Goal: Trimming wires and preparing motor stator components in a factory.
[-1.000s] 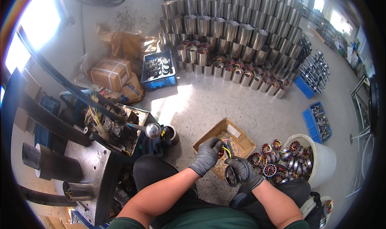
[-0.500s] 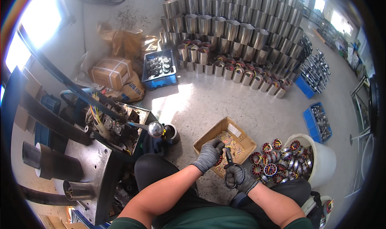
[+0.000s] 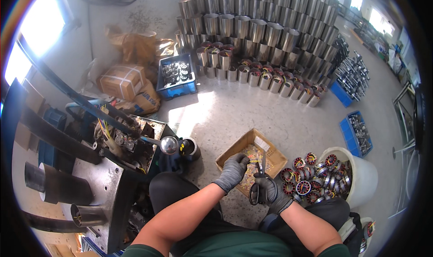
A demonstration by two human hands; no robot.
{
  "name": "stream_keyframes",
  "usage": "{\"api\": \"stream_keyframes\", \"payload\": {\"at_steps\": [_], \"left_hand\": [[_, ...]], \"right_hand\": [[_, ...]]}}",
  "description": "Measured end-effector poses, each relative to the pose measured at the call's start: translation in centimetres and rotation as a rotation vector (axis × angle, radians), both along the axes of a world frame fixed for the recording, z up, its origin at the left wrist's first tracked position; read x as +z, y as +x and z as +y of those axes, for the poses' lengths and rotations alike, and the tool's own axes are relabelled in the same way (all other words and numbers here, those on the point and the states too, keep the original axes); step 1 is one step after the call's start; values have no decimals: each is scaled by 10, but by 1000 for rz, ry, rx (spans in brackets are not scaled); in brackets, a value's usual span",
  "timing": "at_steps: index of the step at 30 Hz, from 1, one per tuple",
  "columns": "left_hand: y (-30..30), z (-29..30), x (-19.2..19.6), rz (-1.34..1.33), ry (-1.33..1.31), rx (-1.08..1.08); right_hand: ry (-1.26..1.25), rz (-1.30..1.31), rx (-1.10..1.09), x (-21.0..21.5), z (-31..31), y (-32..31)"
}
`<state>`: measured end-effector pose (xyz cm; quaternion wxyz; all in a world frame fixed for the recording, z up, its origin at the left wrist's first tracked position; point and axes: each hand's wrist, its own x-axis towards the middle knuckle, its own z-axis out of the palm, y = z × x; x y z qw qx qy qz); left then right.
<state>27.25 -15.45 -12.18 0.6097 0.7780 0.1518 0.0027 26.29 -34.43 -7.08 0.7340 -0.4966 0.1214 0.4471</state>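
My left hand (image 3: 232,172), in a grey glove, is closed over the cardboard box with its fingers pinched. Thin yellow wires (image 3: 254,161) stick out of its grip toward the right. They belong to a motor stator that the glove hides now; a bit of its red ring showed below the fingers earlier. In my right hand (image 3: 273,195), gloved too, is a pair of black-handled scissors (image 3: 262,167). Their blades point away from me, right by the wire ends. Under both hands the open cardboard box (image 3: 276,160) holds small coloured wire scraps.
Several loose stators (image 3: 303,188) spill from a white bucket (image 3: 364,180) at right. A machine with a ball-ended lever (image 3: 169,145) stands at left. Stacked metal cylinders (image 3: 252,27) line the back. Blue crates (image 3: 177,90) of parts sit on the floor.
The scissors have swung more upright, their blades now beside the yellow wires. My left hand has shifted slightly left, and the stator's red edge is no longer visible.
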Motion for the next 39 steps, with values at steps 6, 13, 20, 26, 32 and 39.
{"api": "stream_keyframes", "payload": {"at_steps": [6,13,20,26,32,39], "left_hand": [[-4,0,14,104,32,-36],[-3,-1,11,91,112,-69],[-1,4,-20,52,77,6],[-8,-2,10,36,124,-135],[-11,-7,37,129,155,-284],[-7,-4,21,23,285,-319]], "right_hand": [[-138,85,22,-4,0,16],[-16,276,63,-31,-14,7],[-226,-171,80,-15,-2,3],[-252,-194,263,-18,-3,5],[-198,-149,205,2,-1,10],[-163,21,47,-16,-7,21]]}}
